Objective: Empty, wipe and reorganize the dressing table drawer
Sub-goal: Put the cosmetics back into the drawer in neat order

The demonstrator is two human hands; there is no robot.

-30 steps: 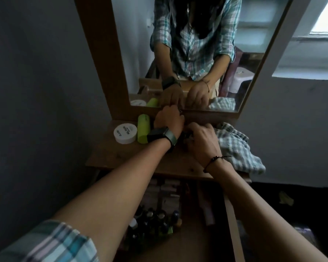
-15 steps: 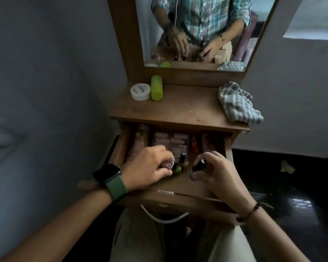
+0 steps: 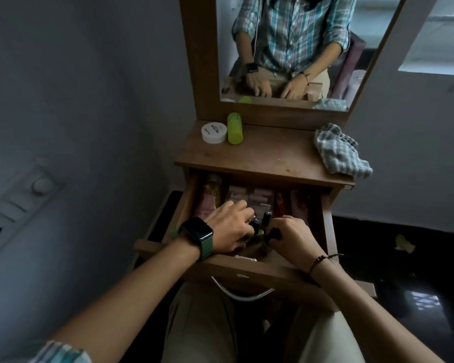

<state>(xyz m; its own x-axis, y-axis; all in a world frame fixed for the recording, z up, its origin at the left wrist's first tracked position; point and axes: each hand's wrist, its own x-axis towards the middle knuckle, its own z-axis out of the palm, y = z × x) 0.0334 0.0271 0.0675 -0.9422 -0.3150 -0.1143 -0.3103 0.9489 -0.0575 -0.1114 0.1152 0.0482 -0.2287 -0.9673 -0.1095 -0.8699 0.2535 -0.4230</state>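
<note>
Head view: drawer open at 6 o'clock of the tabletop. Left hand curls over small bottles inside; whether it grips cannot be told. Right hand grips a dark bottle. Cloth at 3 o'clock, jar at 10.

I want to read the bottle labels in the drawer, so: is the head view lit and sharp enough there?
Head view: dim overall, light coming from the window at upper right; the drawer interior is in shadow under the tabletop; the small bottles are dark and their labels unreadable; edges bend from wide-angle distortion.
</note>
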